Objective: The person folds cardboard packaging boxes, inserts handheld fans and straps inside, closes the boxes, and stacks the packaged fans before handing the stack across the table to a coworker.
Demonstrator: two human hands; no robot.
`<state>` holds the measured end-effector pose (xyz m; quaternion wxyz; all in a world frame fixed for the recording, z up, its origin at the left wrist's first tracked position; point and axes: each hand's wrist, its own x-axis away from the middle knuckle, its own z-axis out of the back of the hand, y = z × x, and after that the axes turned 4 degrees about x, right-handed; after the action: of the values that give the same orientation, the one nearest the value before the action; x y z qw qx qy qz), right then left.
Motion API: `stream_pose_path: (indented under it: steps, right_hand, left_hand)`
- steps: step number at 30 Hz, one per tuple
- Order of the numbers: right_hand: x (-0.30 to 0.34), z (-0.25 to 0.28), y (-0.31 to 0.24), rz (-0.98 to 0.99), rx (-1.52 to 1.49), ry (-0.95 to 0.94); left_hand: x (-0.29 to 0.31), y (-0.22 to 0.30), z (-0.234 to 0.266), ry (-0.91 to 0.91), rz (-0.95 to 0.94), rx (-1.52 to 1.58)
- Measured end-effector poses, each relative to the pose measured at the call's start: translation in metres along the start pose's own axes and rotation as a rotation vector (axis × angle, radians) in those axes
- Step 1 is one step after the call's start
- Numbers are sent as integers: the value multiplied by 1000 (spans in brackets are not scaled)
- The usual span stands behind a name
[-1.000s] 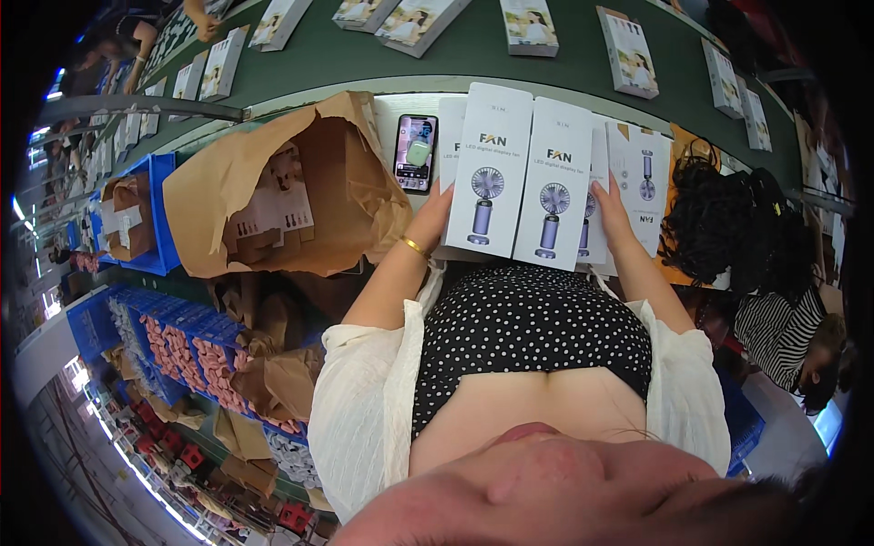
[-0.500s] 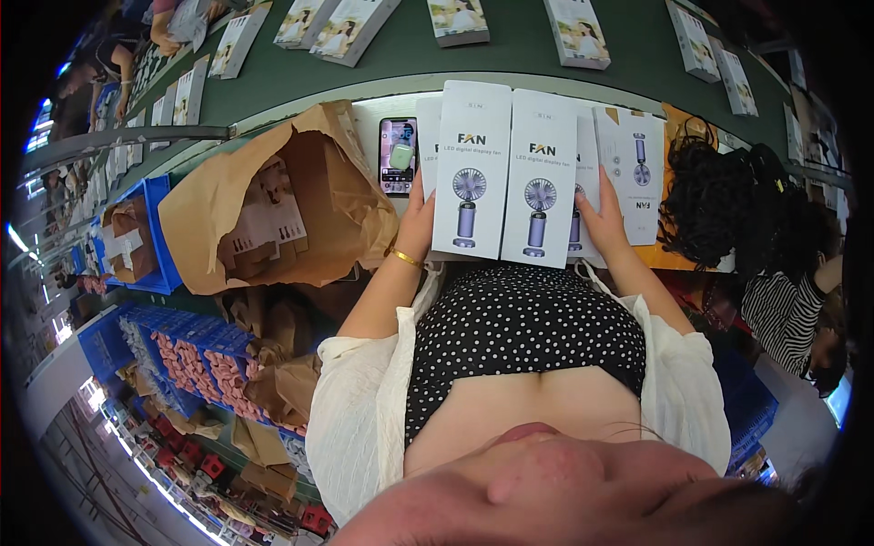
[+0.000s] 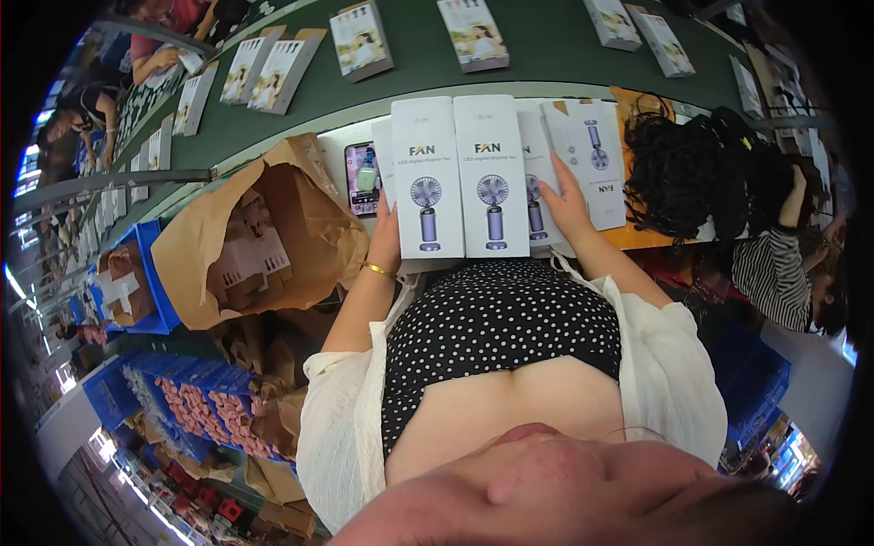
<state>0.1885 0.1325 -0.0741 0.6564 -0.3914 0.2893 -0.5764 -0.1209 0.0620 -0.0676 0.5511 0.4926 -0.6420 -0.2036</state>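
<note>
Two white fan boxes stand side by side in front of me, a left fan box [image 3: 426, 146] and a right fan box [image 3: 492, 150], each printed with a purple handheld fan. My left hand [image 3: 387, 234] is closed round the left box's outer edge, its fingers mostly hidden behind. Another fan box [image 3: 539, 164] shows partly behind the right one. On that box's right edge my right hand [image 3: 571, 202] is closed, thumb across the front. Beyond it, a further white box [image 3: 598, 168] lies back side up on the table. A phone [image 3: 362, 177] lies left of the boxes.
An open brown paper bag [image 3: 309, 218] with printed pieces inside stands at left, near a blue crate [image 3: 155, 273]. Ahead, a green conveyor belt [image 3: 414, 68] carries several boxes. Black cords [image 3: 665, 173] are heaped at right, near a person in striped sleeves [image 3: 774, 278].
The two front boxes have straightened from a slant and their lower edges are now level. On the belt, boxes have moved left. The whole view has shifted slightly.
</note>
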Motion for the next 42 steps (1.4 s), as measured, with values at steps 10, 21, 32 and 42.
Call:
stream_pose_path:
  steps: [10,21,32,42]
  right_hand:
    - [-7,-16,0,195,241,106]
    - [-11,-34,-65,89,-244,-381]
    - [-13,-52,-79,222,-27,-431]
    - [-8,0,-77,57,-112,-684]
  left_hand:
    - [-7,0,11,42,-93,37]
    - [39,24,21,187,-341,-407]
    - [49,7,35,255,-408,-298]
    - [99,24,24,353,-602,-135]
